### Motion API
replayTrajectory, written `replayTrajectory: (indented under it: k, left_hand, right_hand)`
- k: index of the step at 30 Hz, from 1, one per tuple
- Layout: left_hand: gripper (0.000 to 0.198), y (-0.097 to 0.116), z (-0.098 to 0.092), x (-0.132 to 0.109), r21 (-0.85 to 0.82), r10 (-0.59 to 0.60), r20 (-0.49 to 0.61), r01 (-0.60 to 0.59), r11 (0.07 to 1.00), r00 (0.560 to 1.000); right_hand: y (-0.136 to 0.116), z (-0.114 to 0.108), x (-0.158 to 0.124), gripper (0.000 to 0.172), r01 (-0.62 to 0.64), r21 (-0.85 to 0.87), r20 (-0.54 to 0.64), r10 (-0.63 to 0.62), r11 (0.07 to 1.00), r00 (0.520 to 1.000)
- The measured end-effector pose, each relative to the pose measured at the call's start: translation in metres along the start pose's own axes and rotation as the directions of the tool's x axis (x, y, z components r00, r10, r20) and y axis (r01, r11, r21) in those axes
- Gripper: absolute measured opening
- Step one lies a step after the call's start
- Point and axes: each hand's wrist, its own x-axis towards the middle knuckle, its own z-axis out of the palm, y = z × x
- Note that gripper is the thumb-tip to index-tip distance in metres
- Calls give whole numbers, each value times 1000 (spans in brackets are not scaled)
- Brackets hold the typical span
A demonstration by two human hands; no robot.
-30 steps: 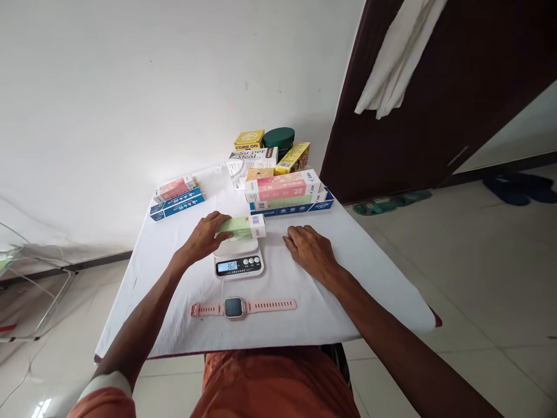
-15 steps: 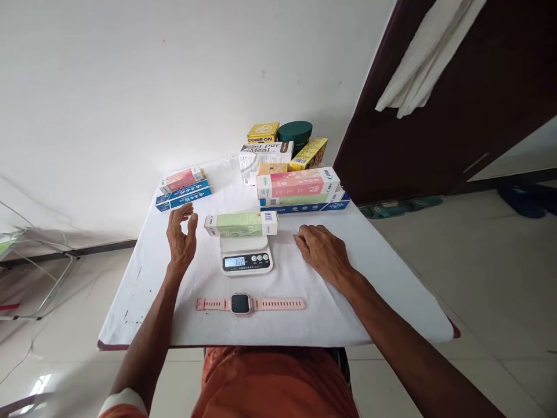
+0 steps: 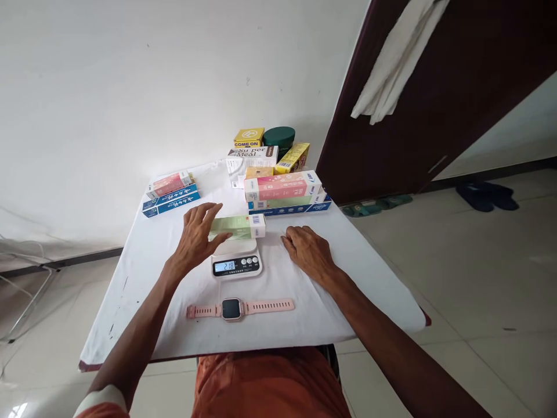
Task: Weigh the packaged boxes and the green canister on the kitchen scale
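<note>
A green and white box (image 3: 239,227) lies across the white kitchen scale (image 3: 237,266), whose display reads 218. My left hand (image 3: 198,232) is at the box's left end, thumb in front and fingers behind, spread apart; it covers that end, and whether it grips the box is hard to tell. My right hand (image 3: 308,249) rests on the cloth right of the scale, fingers curled in, with nothing visible in it. Nearer the front edge lies a pink watch (image 3: 231,309), its strap stretched out flat.
Stacked pink and blue boxes (image 3: 171,203) sit at the back left of the white-covered table (image 3: 339,313). Behind the scale are more stacked boxes (image 3: 282,187), a Super Meal box (image 3: 256,157), yellow boxes (image 3: 249,137) and a green-lidded tub (image 3: 279,137).
My left hand has moved right, from beside the scale to the green box's left end. The display went from 362 to 218. The whole view has shifted slightly; my right hand stays put on the cloth.
</note>
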Motion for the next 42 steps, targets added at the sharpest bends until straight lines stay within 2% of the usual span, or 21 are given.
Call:
replayTrajectory:
  k: [3, 5, 9, 14, 17, 19, 21, 24, 26, 28, 30, 32, 35, 38, 42]
  left_hand:
    - [59, 1, 1, 15, 14, 17, 160, -19, 1000, 987]
    - [49, -1, 2, 20, 8, 2, 249, -4, 1000, 968]
    - [26, -5, -3, 23, -75, 16, 330, 9, 997, 944]
    - [25, -8, -32, 38, -187, 36, 227, 7, 982, 973]
    - [30, -8, -52, 70, -229, 26, 113, 1, 974, 993]
    - [29, -6, -55, 102, -199, 16, 34, -9, 980, 999]
    - [27, -4, -44, 138, -160, 30, -25, -33, 987, 999]
    - [28, 0, -7, 188, -144, 47, -67, -56, 988, 997]
    - [29, 4, 21, 211, -135, 13, -79, -24, 991, 997]
    - [32, 9, 45, 223, -126, -18, -81, 8, 992, 997]
    - [35, 13, 60, 226, -122, -22, -75, 12, 992, 997]
    - [37, 14, 66, 223, -109, -4, -56, -3, 994, 998]
    - [35, 11, 66, 216, -79, 26, 0, -26, 997, 1000]
    - [24, 6, 65, 211, -80, 54, 47, -51, 996, 997]
    - [23, 5, 64, 205, -104, 66, 61, -60, 993, 996]
  right_hand:
    - [-1, -2, 0, 21, 6, 3, 4, -6, 1000, 1000]
    - [-1, -4, 0, 20, 5, 6, 8, -5, 1000, 1000]
    - [-1, -5, 0, 19, -1, 15, 17, 1, 1000, 1000]
    - [-1, -6, 2, 16, -3, 7, 10, 3, 1000, 1000]
    - [-1, -5, 3, 18, -11, 5, 16, 11, 1000, 1000]
    - [0, -4, 2, 19, -7, -1, 15, 7, 1000, 1000]
    - [0, -4, 2, 19, 3, -9, 6, -3, 1000, 1000]
    - [1, -3, 1, 17, 14, -16, -12, -15, 1000, 1000]
    - [1, -3, 1, 16, 17, -22, -16, -17, 1000, 1000]
    - [2, -4, 1, 15, 16, -26, -14, -17, 1000, 1000]
    - [2, -4, 1, 15, 18, -23, -9, -18, 1000, 1000]
    - [2, -4, 1, 15, 22, -18, -4, -22, 1000, 1000]
    - [3, -4, 1, 15, 28, -14, -3, -28, 1000, 1000]
    - [3, -4, 1, 15, 25, -15, 4, -25, 1000, 1000]
    - [2, -4, 1, 15, 19, -23, 7, -19, 1000, 1000]
